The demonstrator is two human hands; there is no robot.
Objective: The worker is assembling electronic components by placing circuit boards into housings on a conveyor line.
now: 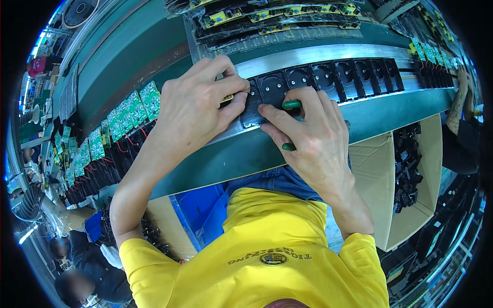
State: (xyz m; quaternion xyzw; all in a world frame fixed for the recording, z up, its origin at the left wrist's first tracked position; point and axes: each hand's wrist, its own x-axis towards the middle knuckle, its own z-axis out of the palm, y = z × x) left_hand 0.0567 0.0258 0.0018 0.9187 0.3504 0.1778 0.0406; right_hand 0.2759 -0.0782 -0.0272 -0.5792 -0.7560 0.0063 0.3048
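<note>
A row of black plastic housings (272,88) with round recesses lies along a metal rail. Over its left end is my left hand (197,97), thumb and index finger pinched together at a housing's edge. A small yellow piece (226,98) shows beneath those fingers; most of it is hidden. My right hand (313,133) is closed around a hand tool with two green grips (291,104), its working end out of sight. The right thumb and fingertips reach to the nearest black housing (251,114), close to the left fingertips.
Green circuit boards (123,117) with red wires line the bench at left. Yellow boards (267,16) sit on a rack behind. A cardboard box (372,169) with black parts stands right of the bench, near another person's arm (456,105). A blue bin (197,210) is below.
</note>
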